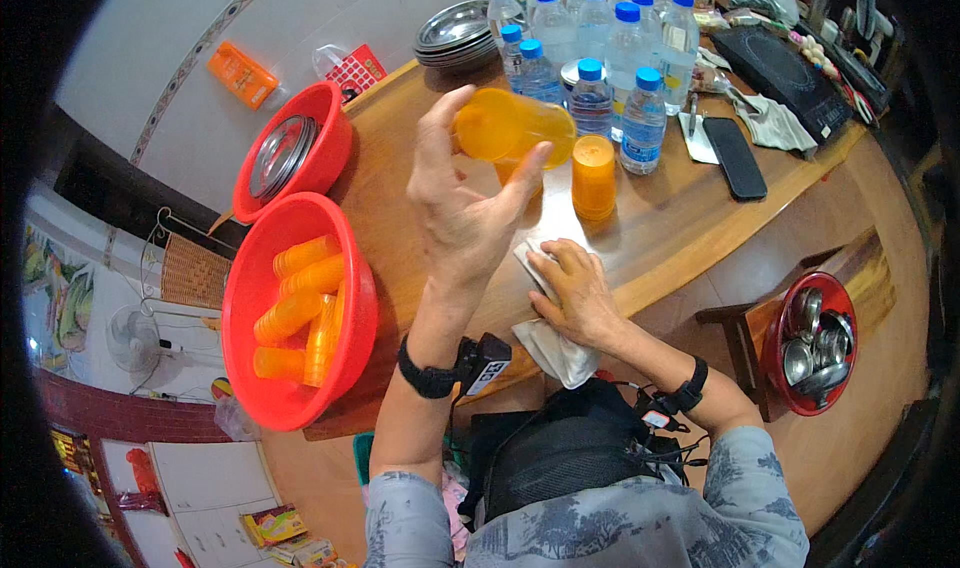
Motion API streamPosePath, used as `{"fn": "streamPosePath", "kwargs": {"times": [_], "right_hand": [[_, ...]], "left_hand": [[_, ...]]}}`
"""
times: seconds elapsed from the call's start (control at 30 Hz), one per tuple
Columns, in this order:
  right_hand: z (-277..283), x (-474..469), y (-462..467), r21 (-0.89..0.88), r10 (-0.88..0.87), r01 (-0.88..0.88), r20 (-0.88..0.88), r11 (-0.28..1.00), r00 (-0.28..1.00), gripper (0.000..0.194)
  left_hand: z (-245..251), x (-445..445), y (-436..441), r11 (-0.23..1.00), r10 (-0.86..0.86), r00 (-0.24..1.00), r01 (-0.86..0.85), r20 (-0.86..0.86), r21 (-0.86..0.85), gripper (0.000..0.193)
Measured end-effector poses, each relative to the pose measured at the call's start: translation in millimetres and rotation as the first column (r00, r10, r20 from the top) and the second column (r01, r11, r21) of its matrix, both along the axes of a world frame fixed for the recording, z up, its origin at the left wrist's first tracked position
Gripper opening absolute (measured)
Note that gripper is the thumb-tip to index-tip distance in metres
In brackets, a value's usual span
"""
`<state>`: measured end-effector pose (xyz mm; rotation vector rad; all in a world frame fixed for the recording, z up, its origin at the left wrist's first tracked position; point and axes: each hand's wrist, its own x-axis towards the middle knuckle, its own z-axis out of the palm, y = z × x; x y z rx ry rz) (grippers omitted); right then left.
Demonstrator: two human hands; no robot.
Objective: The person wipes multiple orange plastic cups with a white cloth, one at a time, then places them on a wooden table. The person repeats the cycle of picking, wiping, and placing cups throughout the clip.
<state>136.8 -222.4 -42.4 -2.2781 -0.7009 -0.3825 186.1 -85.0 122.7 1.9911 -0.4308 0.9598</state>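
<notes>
My left hand (469,193) holds a translucent orange plastic cup (517,127) tipped on its side above the table. Thumb and fingers grip it from opposite sides. Partly hidden behind that hand, another orange cup (519,176) stands on the wooden table (405,215). Just to the right, a short stack of orange cups (593,182) sits upside down. At the near table edge, my right hand (574,290) grasps a folded white cloth (559,354), part of which hangs over the edge.
A red plastic basin (360,320) on the left contains several orange cup stacks; another basin (341,129) holds metal plates. Water bottles (643,129) and stacked metal plates (457,32) stand behind. A phone (733,159) lies right. Below right, a red bowl (787,380) of metal ware sits on a stool.
</notes>
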Motion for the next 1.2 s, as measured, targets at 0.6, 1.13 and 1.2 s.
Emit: {"fn": "streamPosePath", "kwargs": {"times": [0.6,1.13,1.2], "right_hand": [[-1,5,-3,0.092,0.030,-0.025,-0.052,0.995,0.998,0.046],[24,-20,-51,-0.222,-0.096,0.109,0.065,0.969,0.993,0.074],[26,-20,-48,-0.227,-0.083,0.088,0.033,0.970,0.996,0.073]], "left_hand": [[-26,24,-25,0.946,0.105,0.994,-0.093,-0.020,0.312,0.072],[-5,-199,341,0.490,0.860,0.400,-0.470,-0.318,0.734,0.088],[-13,-209,362,0.628,0.773,0.438,-0.428,-0.459,0.650,0.092]]}}
